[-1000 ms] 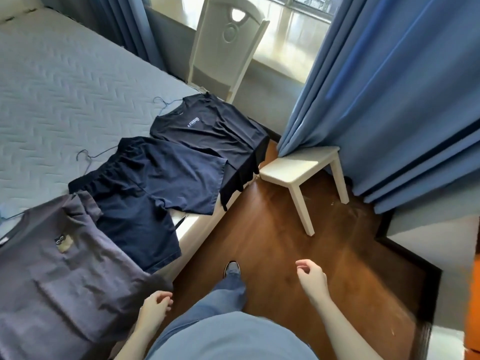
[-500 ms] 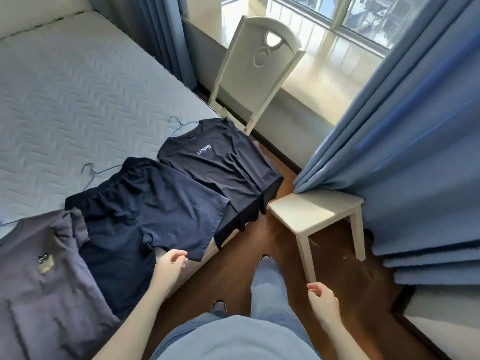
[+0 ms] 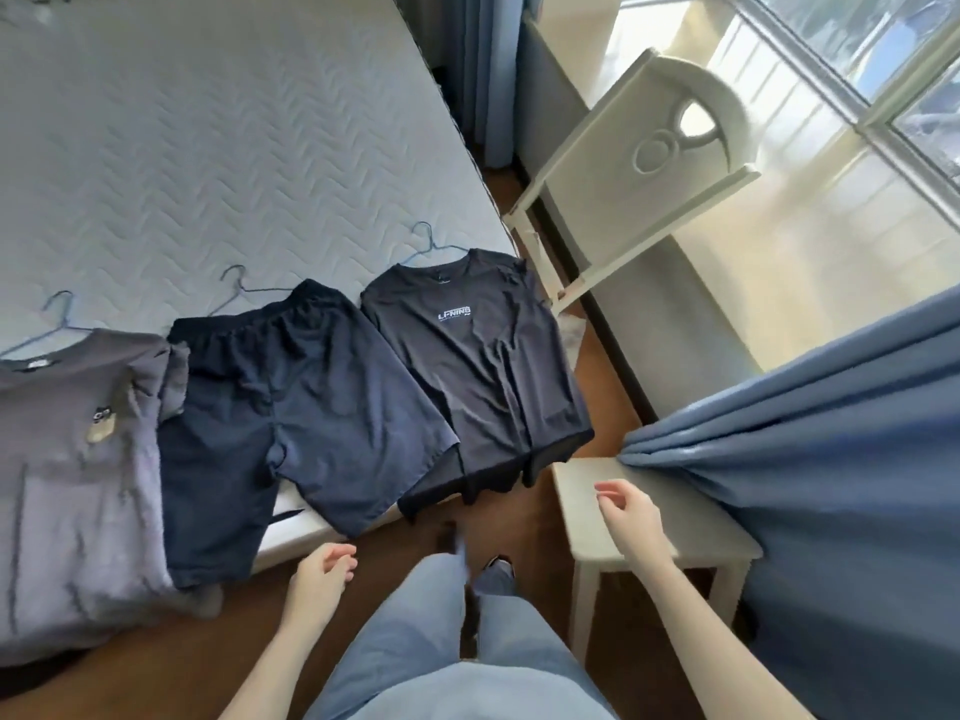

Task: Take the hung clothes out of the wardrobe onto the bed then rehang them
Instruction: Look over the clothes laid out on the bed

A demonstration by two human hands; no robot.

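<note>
Along the bed's near edge lie a grey T-shirt, navy shorts and black T-shirt on hangers, both hands' fingers loosely curled and empty, so rehanging likely starts by grasping a hanger.

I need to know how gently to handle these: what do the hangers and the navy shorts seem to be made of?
The hangers, like the one in the dark T-shirt, look like thin wire with a bluish coating, judging by their slim bent hooks. The navy shorts look like a light, smooth synthetic weave with a faint sheen and soft creases; the exact fibre cannot be told.
</note>
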